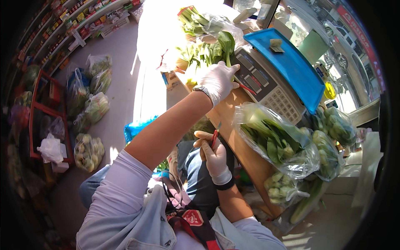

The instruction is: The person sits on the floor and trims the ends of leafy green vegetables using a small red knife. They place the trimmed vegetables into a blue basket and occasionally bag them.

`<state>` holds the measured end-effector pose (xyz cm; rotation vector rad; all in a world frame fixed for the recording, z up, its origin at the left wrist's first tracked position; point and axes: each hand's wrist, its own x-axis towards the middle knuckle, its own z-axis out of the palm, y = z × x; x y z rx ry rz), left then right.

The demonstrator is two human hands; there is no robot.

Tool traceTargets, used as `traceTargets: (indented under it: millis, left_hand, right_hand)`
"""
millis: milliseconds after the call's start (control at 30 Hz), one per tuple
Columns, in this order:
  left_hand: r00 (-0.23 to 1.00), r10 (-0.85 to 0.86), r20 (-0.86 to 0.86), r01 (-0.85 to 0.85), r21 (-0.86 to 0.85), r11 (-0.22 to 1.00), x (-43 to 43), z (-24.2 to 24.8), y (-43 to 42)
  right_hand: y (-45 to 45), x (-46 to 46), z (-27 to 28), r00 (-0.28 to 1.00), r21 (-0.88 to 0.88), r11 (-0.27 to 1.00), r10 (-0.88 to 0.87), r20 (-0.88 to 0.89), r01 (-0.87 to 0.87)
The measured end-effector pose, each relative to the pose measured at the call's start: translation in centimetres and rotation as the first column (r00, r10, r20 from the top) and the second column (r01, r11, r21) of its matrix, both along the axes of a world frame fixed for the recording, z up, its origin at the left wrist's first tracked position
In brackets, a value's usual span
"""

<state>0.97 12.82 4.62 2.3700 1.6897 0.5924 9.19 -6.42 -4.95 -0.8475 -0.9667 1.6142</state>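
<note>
My left hand [218, 79], in a white glove, rests at the stems of a heap of bok choy [203, 53] at the table's far end. One larger bok choy [227, 47] runs down to that hand; whether the fingers close around its stem is hidden. The thumb and forefinger are spread towards the scale [265, 81]. Nearer my body, my right hand [214, 156], gloved too, holds a small knife with a red handle [214, 139]. Its short blade points up and away from me. A red tie strip [247, 89] lies against the scale's edge.
Bagged leafy greens [272, 137] lie on the wooden table [229, 115] at right, with more bags beyond. The scale bears a blue tray [284, 68]. Behind the heap is a tied bunch of greens [192, 20]. Bagged vegetables [89, 151] stand on the floor at left, near shelves [78, 25].
</note>
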Motion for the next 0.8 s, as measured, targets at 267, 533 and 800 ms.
traceTargets:
  millis: [267, 533, 800]
  left_hand:
    - [0.921, 0.126, 0.370, -0.171, 0.091, 0.981, 0.1, -0.9, 0.2]
    - [0.057, 0.121, 0.991, 0.067, -0.125, 0.990, -6.0, 1.7, -2.1]
    - [-0.277, 0.311, 0.909, 0.426, -0.174, 0.888, -18.5, -0.8, -15.4]
  right_hand:
    - [0.0, 0.7, 0.3, 0.999, -0.008, 1.000, 0.015, -0.037, -0.016]
    - [0.1, 0.8, -0.4, 0.998, 0.020, 0.999, 0.028, -0.052, -0.027]
    - [0.0, 0.2, -0.7, 0.999, 0.061, 0.998, -0.022, 0.031, 0.020]
